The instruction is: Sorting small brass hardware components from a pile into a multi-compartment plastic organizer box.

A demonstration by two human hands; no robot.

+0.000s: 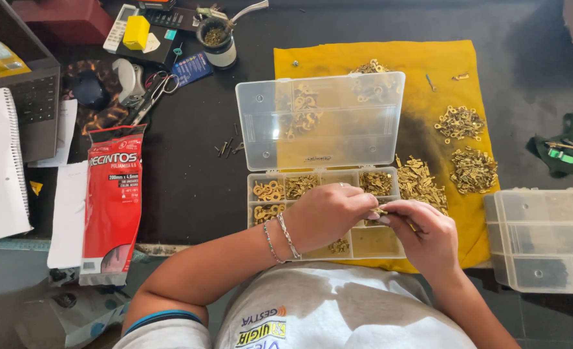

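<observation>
1. Both hands meet over the open organizer box [325,187], above its right compartments.
2. The left hand [325,216] and right hand [422,232] pinch a small brass part [381,211] between their fingertips.
3. The part is yellow metal, thin and mostly hidden; its long axis seems to run left to right, but I cannot tell which end leads.
4. Similar brass pieces fill the compartments and lie in heaps on the yellow cloth [428,58].
5. The clear lid [318,123] stands open behind.
</observation>
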